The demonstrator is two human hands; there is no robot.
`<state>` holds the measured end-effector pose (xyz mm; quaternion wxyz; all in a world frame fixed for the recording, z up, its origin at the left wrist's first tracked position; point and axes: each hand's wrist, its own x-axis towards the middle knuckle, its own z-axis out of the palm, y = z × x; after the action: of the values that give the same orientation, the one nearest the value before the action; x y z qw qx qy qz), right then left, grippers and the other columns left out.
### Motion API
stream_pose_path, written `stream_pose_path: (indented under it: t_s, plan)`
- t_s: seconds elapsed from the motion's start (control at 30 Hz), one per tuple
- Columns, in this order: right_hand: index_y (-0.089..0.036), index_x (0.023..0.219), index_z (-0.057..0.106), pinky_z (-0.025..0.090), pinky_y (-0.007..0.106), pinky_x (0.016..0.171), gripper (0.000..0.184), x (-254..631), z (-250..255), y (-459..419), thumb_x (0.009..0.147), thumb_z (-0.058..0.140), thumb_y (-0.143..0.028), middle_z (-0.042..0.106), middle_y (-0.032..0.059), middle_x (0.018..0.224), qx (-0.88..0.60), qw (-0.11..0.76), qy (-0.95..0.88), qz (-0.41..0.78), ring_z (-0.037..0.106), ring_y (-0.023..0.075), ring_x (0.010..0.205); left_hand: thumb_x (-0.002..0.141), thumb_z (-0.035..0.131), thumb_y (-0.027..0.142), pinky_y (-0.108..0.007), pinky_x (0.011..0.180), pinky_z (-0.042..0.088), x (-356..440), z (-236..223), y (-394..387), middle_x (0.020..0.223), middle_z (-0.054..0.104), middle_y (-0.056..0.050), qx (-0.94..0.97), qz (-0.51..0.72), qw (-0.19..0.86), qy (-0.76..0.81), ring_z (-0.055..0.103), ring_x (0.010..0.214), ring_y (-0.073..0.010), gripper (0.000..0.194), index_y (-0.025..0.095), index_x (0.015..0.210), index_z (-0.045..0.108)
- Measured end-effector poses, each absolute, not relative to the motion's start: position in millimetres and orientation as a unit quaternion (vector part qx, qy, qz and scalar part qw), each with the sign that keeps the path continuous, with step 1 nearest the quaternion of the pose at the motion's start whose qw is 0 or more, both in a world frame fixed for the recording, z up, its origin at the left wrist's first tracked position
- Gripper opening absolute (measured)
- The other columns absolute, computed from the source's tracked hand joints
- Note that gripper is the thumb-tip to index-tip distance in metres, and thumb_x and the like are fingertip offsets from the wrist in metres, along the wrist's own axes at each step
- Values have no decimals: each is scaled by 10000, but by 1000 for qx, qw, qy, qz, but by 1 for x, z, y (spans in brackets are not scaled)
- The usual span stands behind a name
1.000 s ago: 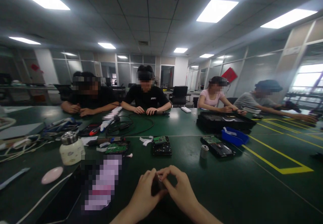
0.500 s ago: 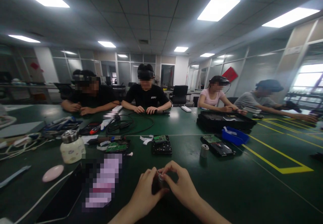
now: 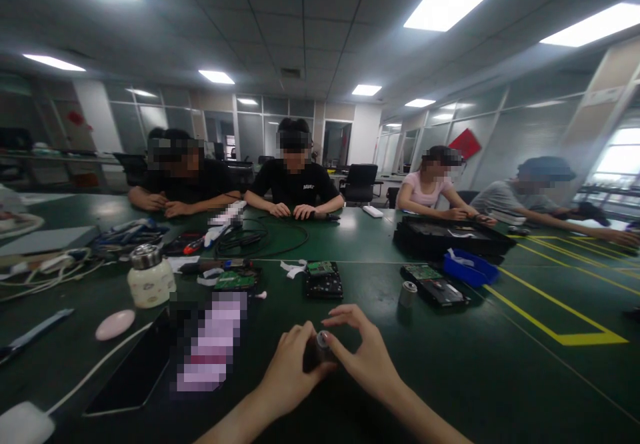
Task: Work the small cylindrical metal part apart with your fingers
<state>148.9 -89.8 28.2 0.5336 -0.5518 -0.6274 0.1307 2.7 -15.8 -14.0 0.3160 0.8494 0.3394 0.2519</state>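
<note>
Low over the near middle of the table, a small metal cylinder [image 3: 323,341] stands upright between my hands, its round top facing up. My left hand [image 3: 287,367] is closed around its left side, with the thumb low in front and the fingers behind. From the right, my right hand [image 3: 367,357] reaches in with its thumb at the cylinder's top edge. Its index finger arches above, apart from the thumb. A similar metal cylinder [image 3: 407,294] stands on the table farther right, beside a black drive with a green circuit board [image 3: 440,291].
Another circuit-board drive [image 3: 324,284] lies ahead of my hands. A blue bin [image 3: 470,269] and a black tray [image 3: 453,239] are at right. On the left are a cream bottle [image 3: 150,281], a pink oval object [image 3: 115,325] and a dark tablet [image 3: 133,371]. Several people sit opposite.
My right index finger has lifted off the cylinder's top and spread away from the thumb, baring the top. My left hand keeps its hold. The view has shifted slightly.
</note>
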Motion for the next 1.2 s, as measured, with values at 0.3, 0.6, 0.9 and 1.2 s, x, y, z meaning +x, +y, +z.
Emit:
stream_pose_path:
  t_s: [0.3, 0.6, 0.9, 1.2]
  plan:
    - [-223, 845, 561, 498, 375, 824, 76, 174, 20, -78, 847, 585, -295, 703, 51, 878, -590, 553, -582, 86, 675, 224, 875, 753, 687, 317, -332, 776, 384, 1, -10, -19, 940, 583, -33, 853, 252, 310, 337, 523, 877, -243, 247, 218, 870, 492]
    - [-247, 851, 663, 497, 411, 794, 118, 208, -21, -74, 752, 604, -219, 704, 32, 858, -647, 488, -581, 70, 670, 255, 853, 758, 686, 340, -334, 781, 391, -1, -8, -19, 950, 585, -39, 852, 248, 317, 335, 525, 888, -245, 257, 214, 877, 495]
    - [-222, 799, 603, 498, 378, 821, 101, 179, 4, -79, 860, 557, -288, 713, 59, 875, -591, 543, -591, 85, 676, 236, 884, 757, 691, 329, -344, 782, 405, 1, -8, -18, 950, 587, -39, 852, 254, 317, 332, 530, 886, -247, 253, 214, 866, 493]
    - [-223, 822, 610, 504, 339, 817, 69, 145, 16, -90, 854, 562, -184, 708, 41, 902, -530, 535, -647, 119, 671, 207, 903, 752, 693, 279, -363, 804, 418, 2, -16, -16, 988, 586, -57, 850, 264, 314, 329, 535, 918, -259, 297, 207, 976, 513]
